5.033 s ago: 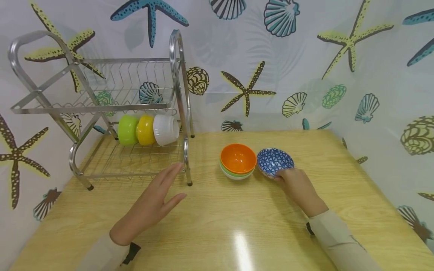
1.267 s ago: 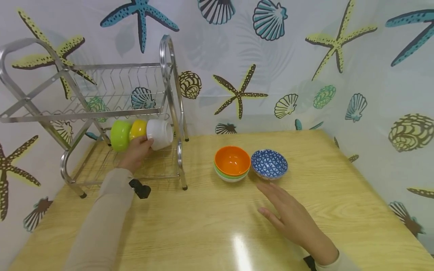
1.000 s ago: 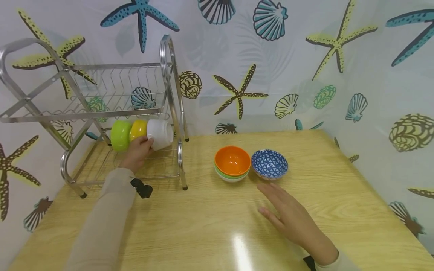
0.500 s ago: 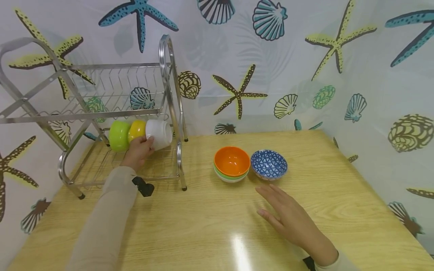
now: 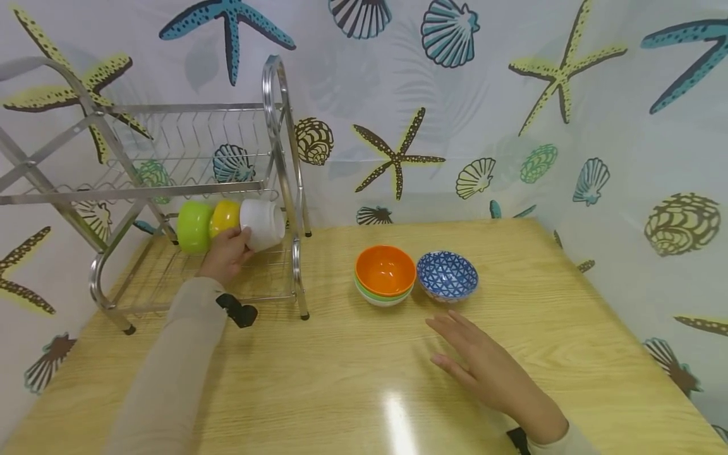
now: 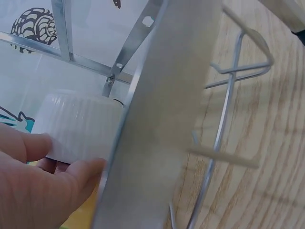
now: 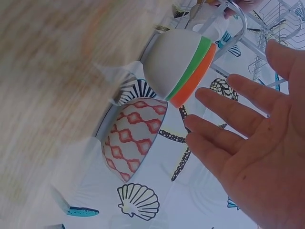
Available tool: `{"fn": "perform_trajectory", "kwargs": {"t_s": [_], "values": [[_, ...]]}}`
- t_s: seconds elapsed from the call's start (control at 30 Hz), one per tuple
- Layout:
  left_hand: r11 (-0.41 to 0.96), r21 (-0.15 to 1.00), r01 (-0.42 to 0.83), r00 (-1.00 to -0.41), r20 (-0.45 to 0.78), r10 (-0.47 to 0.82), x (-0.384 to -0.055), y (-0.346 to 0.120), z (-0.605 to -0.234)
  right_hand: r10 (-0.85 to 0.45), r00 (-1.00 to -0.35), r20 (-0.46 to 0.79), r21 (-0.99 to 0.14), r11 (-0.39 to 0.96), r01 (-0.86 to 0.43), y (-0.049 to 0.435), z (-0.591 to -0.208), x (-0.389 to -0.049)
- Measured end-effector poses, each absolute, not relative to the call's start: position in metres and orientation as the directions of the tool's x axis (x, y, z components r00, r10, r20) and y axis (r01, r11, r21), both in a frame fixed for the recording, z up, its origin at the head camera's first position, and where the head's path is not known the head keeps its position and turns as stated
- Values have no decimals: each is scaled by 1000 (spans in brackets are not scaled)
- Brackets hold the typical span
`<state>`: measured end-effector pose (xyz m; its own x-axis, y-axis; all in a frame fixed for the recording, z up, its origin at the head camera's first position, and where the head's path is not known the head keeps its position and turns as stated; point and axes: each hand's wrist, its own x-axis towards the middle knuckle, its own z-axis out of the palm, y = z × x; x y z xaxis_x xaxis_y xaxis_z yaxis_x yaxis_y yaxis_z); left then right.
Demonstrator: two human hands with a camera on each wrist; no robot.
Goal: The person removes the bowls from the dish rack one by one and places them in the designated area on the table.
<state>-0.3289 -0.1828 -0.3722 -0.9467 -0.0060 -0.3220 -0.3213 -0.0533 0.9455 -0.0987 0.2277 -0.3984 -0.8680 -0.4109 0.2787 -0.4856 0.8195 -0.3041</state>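
Observation:
My left hand (image 5: 226,254) reaches into the lower tier of the metal dish rack (image 5: 279,151). Its thumb and fingers pinch the edge of a white ribbed bowl (image 6: 81,124), which stands on its side. Left of it, a yellow bowl (image 5: 225,216) and a lime green bowl (image 5: 194,227) stand in the same row. Over the table, my right hand (image 5: 483,366) hovers with straight fingers, holding nothing. Just beyond its fingertips sits a bowl, blue-patterned inside and red-patterned outside (image 7: 133,136). An orange bowl (image 5: 385,268) nests in a green one and a white one beside it.
The rack's upper rail (image 5: 216,188) runs above the left hand, and a front post (image 5: 297,265) stands to its right. A wooden table (image 5: 341,379) lies under everything. A white curtain (image 5: 352,76) with shells and starfish hangs behind and at the sides.
Since five seconds ago, my right hand has let go of the patterned bowl and drawn back; my left has reached into the rack and gripped the white bowl. In the last second, only the view shifts slightly.

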Motion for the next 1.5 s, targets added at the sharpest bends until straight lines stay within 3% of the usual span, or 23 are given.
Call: {"fn": "perform_trajectory", "kwargs": {"t_s": [0.8,1.2,1.5], "values": [[-82,940,-331,-941,-335,-39,-319,-191,-371,-442,-860,255,-312,804,-506,229,-396,-99],[10,944,-331,-944,-331,-3,-314,-183,-365,-467,-834,295,-263,799,-541,229,-395,-97],[82,954,-289,-957,-290,1,-311,-180,-357,-458,-843,281,-290,797,-529,230,-394,-99]]}}
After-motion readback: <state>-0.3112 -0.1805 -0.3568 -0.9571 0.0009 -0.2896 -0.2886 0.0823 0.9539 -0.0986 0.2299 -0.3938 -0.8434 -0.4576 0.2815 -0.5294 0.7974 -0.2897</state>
